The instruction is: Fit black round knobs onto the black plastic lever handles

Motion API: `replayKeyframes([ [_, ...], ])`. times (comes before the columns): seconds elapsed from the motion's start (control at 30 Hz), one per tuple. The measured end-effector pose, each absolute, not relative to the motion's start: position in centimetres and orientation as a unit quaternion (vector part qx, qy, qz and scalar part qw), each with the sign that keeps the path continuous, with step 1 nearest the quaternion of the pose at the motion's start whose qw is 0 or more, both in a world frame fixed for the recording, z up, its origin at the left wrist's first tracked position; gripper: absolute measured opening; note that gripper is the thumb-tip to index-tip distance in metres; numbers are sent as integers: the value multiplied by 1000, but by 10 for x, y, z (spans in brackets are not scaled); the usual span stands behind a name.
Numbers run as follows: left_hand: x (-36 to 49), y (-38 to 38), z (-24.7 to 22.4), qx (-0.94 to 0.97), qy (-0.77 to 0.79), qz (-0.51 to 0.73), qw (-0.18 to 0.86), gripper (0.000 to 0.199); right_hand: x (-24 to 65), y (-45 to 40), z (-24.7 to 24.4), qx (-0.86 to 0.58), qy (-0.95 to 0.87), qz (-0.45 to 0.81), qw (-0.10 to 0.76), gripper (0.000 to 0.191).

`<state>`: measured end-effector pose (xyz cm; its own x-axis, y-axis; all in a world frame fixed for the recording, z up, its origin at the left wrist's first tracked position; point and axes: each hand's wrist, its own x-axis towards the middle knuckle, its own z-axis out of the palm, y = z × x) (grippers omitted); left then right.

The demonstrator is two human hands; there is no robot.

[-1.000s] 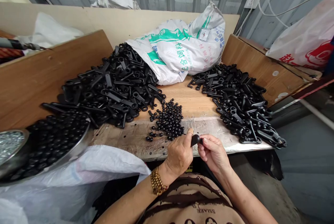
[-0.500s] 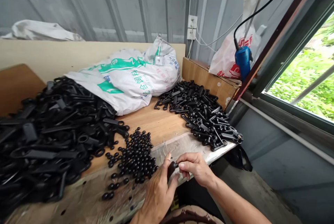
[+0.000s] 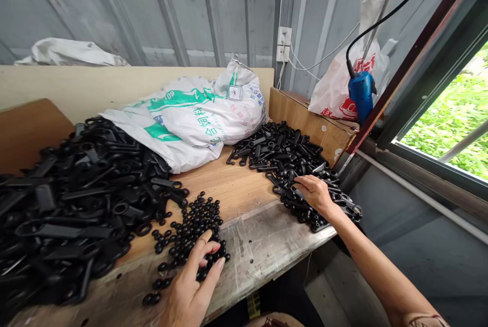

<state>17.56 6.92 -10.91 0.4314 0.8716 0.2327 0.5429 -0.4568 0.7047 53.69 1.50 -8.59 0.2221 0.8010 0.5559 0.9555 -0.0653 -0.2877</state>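
My left hand (image 3: 192,284) is over the heap of small black balls (image 3: 200,212), thumb and fingers apart and curved down among them. The fingertips hide some balls, and I see none gripped. My right hand (image 3: 314,192) reaches over the right-hand pile of black lever-like parts with ring ends (image 3: 282,149). Its fingers are stretched out to the left, low over the parts, and nothing held shows in them. A larger pile of black ring-ended levers (image 3: 76,200) lies to the left of the balls.
A white printed sack (image 3: 198,113) lies behind the piles, partly over the left one. A cardboard box (image 3: 316,123) stands at the back right, near a hanging blue power tool (image 3: 361,95) and a plastic bag (image 3: 328,83). The worn table edge (image 3: 263,261) runs in front.
My hands were together at the table edge around a black part. They have parted: the left moved to the balls, the right to the right-hand pile. The black part is gone from my left hand.
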Motion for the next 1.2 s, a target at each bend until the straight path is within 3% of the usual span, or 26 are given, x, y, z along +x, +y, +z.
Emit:
replayKeyframes([
  [0.17, 169, 71, -106, 806, 418, 332, 256, 42, 527, 32, -102, -722, -639, -135, 228, 14],
  [0.33, 146, 81, -97, 802, 415, 355, 240, 38, 525, 21, -80, -733, -638, -152, 179, 14],
  [0.47, 122, 100, -94, 813, 424, 332, 219, 35, 505, 2, -73, -710, -647, -159, 229, 17],
  [0.57, 106, 125, -94, 851, 411, 296, 138, 30, 472, -3, -91, -662, -692, -118, 262, 18],
  [0.7, 82, 173, -93, 850, 487, 200, -31, 24, 421, 15, -132, -592, -766, -70, 239, 24],
  [0.8, 64, 208, -94, 810, 558, 152, -101, 23, 389, 38, -157, -566, -798, -66, 196, 37],
  [0.97, 57, 240, -95, 810, 555, 131, -136, 26, 360, 61, -178, -558, -815, -69, 138, 45],
  [1.2, 103, 268, -90, 887, 435, 98, -121, 25, 354, 68, -178, -534, -825, -41, 179, 31],
])
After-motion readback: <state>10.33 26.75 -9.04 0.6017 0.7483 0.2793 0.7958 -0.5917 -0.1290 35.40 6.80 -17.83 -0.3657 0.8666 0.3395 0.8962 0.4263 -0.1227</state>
